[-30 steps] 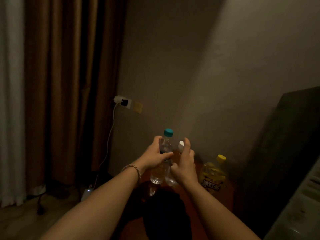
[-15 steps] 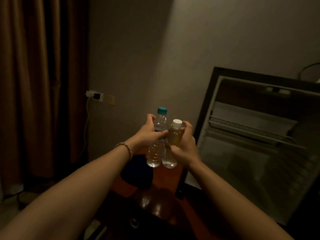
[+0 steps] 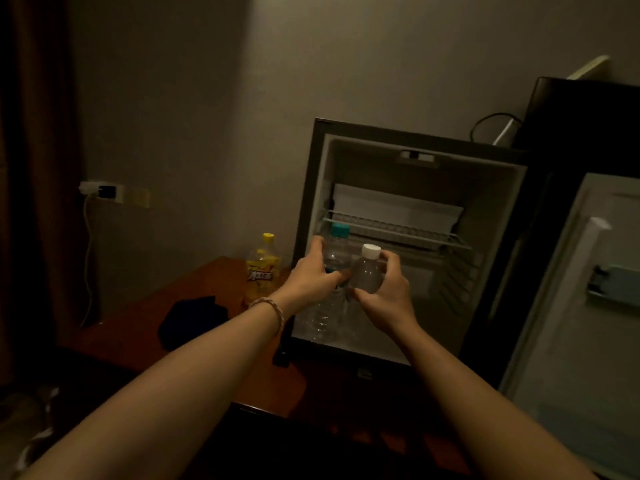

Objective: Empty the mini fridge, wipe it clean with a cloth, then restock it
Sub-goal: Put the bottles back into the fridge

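Observation:
The mini fridge stands open on a wooden table, its door swung to the right. My left hand grips a clear water bottle with a teal cap. My right hand holds a smaller bottle with a white cap. Both bottles are upright, side by side, in front of the fridge's lower compartment below the wire shelf. A yellow drink bottle stands on the table left of the fridge. A dark cloth lies on the table.
The reddish wooden table carries the fridge. A wall socket with a white charger and cable sits on the left wall beside a brown curtain. A black appliance and cable stand behind the fridge.
Both hands lifted the two bottles off the table and carried them right, up to the open fridge. The view swung right, bringing the fridge interior and its door into sight.

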